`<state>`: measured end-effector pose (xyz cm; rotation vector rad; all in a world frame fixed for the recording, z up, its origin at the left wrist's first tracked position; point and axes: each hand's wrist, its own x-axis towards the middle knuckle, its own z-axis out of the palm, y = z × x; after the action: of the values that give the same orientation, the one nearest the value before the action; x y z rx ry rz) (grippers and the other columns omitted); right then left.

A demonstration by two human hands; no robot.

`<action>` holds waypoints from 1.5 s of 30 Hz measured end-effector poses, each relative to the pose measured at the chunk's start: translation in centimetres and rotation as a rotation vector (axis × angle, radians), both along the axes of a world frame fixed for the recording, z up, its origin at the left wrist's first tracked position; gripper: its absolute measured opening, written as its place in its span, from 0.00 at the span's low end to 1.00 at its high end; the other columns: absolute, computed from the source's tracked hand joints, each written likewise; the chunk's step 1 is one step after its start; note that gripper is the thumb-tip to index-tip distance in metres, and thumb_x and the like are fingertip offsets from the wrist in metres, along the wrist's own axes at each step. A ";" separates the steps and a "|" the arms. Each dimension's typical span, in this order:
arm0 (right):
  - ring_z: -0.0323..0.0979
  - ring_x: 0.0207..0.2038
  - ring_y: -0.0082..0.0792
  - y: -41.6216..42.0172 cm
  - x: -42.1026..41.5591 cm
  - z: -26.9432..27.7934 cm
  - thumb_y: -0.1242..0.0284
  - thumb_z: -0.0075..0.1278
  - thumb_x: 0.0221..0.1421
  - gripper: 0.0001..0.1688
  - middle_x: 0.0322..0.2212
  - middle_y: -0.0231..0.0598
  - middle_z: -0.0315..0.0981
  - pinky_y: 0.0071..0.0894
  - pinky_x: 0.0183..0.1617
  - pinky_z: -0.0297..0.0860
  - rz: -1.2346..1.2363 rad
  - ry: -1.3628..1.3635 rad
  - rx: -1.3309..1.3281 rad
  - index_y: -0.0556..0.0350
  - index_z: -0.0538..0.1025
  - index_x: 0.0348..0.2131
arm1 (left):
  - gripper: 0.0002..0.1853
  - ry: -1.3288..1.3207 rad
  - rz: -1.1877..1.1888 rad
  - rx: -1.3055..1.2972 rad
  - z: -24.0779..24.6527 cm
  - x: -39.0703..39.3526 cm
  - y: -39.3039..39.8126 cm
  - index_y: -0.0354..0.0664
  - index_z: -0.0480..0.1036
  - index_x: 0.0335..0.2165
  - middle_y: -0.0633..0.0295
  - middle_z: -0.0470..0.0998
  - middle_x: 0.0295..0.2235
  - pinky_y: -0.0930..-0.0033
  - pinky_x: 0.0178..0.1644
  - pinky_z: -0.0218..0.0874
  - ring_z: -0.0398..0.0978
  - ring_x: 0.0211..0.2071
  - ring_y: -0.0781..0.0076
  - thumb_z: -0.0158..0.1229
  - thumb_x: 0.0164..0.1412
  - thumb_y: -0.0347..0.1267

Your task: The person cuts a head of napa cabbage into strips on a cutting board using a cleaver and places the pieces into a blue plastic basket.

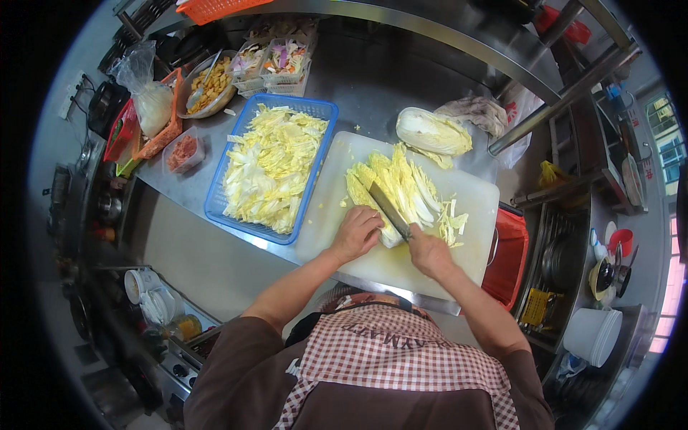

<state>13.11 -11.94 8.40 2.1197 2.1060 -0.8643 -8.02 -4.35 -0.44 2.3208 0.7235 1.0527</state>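
My right hand is closed around the handle of a kitchen knife. The blade lies lengthwise along a piece of napa cabbage on a white cutting board. My left hand rests on the near left part of that piece, its fingers bent close to the blade. Long cut sections of cabbage lie just right of the knife, with small shreds beyond them. Left of the board, a blue plastic basket holds a heap of chopped cabbage.
A whole napa cabbage and a crumpled cloth lie behind the board. Left of the basket are a tub of raw meat and a bowl of browned pieces. A red-lined bin stands right; a steel shelf spans the back.
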 end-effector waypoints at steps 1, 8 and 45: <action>0.77 0.33 0.60 0.6 0.3 1.4 0.73 0.42 0.57 0.15 0.28 0.58 0.77 0.58 0.38 0.70 0.001 0.000 -0.025 0.55 0.64 0.45 | 0.15 0.008 0.013 0.015 0.1 0.0 0.1 0.41 0.74 0.34 0.56 0.72 0.40 0.54 0.51 0.61 0.69 0.45 0.52 0.64 0.43 0.23; 0.76 0.33 0.64 2.0 -2.3 0.9 0.72 0.41 0.58 0.15 0.27 0.62 0.77 0.59 0.39 0.70 0.019 0.116 0.053 0.57 0.63 0.45 | 0.14 0.004 0.053 0.030 0.4 0.3 0.1 0.41 0.73 0.33 0.57 0.73 0.39 0.55 0.50 0.62 0.69 0.45 0.52 0.64 0.43 0.23; 0.73 0.25 0.62 -9.0 6.4 1.5 0.73 0.46 0.59 0.16 0.21 0.55 0.74 0.59 0.32 0.67 -0.451 0.209 0.367 0.56 0.64 0.46 | 0.71 1.019 0.119 -0.222 5.4 11.1 3.3 0.36 0.51 0.62 0.52 0.60 0.58 0.32 0.57 0.51 0.57 0.59 0.51 0.75 0.25 0.60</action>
<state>19.53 -20.99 9.90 2.8889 2.0373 -0.8065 3.06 -1.09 5.00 2.5328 1.2546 -0.2702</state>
